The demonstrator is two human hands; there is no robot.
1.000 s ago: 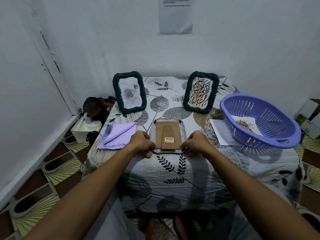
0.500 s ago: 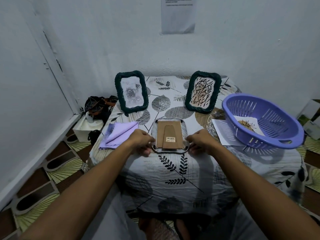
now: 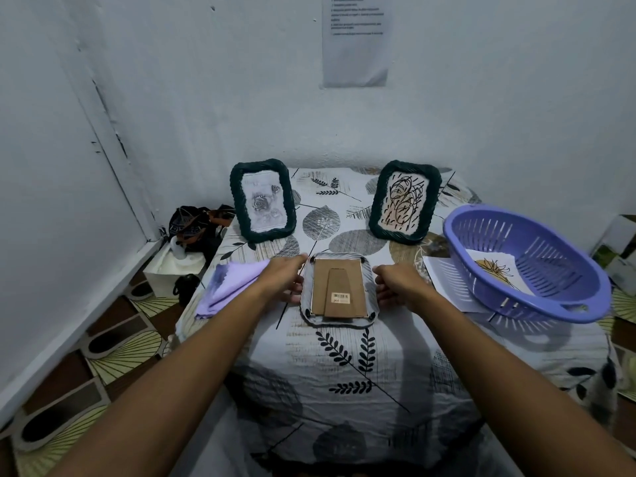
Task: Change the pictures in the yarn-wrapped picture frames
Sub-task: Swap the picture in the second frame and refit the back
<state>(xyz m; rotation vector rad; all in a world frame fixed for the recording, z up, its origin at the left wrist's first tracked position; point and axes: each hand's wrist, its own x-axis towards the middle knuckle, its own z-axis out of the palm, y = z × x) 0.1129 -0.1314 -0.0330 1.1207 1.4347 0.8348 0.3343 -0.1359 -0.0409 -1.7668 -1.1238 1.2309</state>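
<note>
A picture frame (image 3: 339, 290) lies face down on the desk (image 3: 344, 366), its brown cardboard back with a fold-out stand and a barcode sticker turned up. It sits near the middle of the leaf-patterned cloth that covers the desk, and everything else can be placed from it.

The left hand (image 3: 284, 278) is at the frame's left edge, with the fingers bent in toward the rim and touching it. The right hand (image 3: 395, 284) is at the frame's right edge, fingers curled inward against the rim. Whether either hand truly grips the frame or only rests against it cannot be told, because the fingertips are hidden.

Behind the lying frame and to its left, a dark green yarn-wrapped frame (image 3: 263, 200) stands upright with a grey rose drawing in it. Behind and to its right stands a second green frame (image 3: 404, 202) holding a scribbled black line drawing.

Left of the lying frame, partly under the left forearm, is a folded lilac cloth (image 3: 223, 290). To its right is a purple slotted basket (image 3: 526, 266) with a sheet showing a yellow drawing (image 3: 495, 271) inside. A white paper (image 3: 444, 273) lies partly under the basket, between it and the right hand.
</note>
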